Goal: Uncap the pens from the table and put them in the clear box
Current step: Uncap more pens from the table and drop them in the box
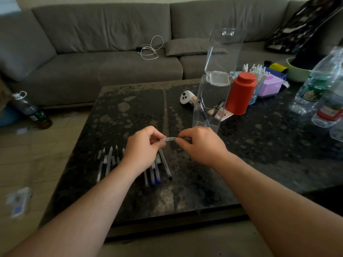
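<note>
Both hands hold one clear pen (169, 139) level above the dark table (259, 156). My left hand (143, 146) pinches its left end, and my right hand (199, 143) pinches its right end. Whether the cap is on or off is hidden by the fingers. Several more pens (109, 161) lie in a row on the table under and left of my left hand, some with blue ends. The tall clear box (211, 101) stands just behind my right hand with its lid flipped up, and a couple of pens lean inside it.
A white controller (186, 97) lies left of the box. A red canister (240, 93), a purple container (270, 86) and plastic bottles (323, 86) crowd the table's right side. A grey sofa with a white cable (151, 48) runs behind. A bottle (30, 110) stands on the floor at left.
</note>
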Available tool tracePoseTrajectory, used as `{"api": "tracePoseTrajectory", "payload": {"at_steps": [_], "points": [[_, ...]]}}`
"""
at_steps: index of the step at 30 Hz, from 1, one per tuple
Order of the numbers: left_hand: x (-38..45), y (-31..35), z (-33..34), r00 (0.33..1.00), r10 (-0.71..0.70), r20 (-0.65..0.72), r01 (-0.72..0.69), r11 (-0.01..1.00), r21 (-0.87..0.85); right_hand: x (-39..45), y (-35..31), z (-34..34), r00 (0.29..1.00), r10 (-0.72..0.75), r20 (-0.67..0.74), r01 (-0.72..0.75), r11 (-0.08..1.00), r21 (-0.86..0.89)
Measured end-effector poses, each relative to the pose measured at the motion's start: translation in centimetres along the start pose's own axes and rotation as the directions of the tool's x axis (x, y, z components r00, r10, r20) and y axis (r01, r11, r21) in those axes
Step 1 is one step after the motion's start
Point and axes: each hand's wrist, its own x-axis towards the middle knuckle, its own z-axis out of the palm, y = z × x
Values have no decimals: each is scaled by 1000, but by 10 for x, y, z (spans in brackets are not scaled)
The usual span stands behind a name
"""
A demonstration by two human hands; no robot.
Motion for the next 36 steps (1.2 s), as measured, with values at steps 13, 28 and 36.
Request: {"api": "tracePoseTrajectory", "payload": {"at_steps": [13,28,36], "points": [[-5,4,-6,953,276,121,-300,904,305,0,-7,-2,966,-228,-122,202,960,-194],[-7,3,-9,961,266,79,-277,903,329,-4,-21,3,988,-145,-53,137,982,-127],[-2,6,-6,994,104,43,-111,971,210,12,-35,-43,970,-144,-194,152,988,29]]}}
